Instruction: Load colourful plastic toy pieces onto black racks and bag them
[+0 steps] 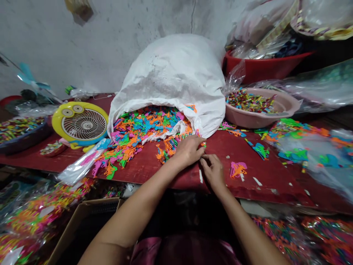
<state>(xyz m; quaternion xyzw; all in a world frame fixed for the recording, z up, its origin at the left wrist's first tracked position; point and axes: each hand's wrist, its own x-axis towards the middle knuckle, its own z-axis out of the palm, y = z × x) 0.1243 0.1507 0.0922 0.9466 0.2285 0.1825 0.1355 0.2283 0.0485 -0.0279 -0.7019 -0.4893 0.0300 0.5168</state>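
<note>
My left hand is closed over the red table in front of the sack, its fingertips at a small colourful plastic piece. Just to its right, my right hand has its thumb and fingers pinched together, and the two hands nearly touch. What the right fingers hold is too small to make out. Behind them, a big white sack lies with its mouth towards me. Small bright plastic toy pieces in orange, green, blue and pink spill from it. A few pieces lie right of my hands.
A yellow toy-shaped fan stands left of the sack. A pink basin of small coloured parts sits right, below a red basin. Plastic bags with toys cover the right side. An open cardboard box stands below the table edge.
</note>
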